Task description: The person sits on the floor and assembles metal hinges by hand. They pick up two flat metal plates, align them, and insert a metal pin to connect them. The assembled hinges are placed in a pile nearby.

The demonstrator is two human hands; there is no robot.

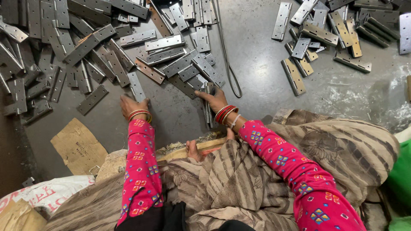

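Head view, right hand (212, 99) gripping hinge stack (209, 109)

We see flat grey steel hinges (107, 51) with a dull, brushed sheen on a smooth, scuffed grey concrete floor (257, 77). A torn brown cardboard scrap (79, 147) looks matt; our glossy red bangles (224, 113) shine against soft pink printed cloth sleeves (141, 162).
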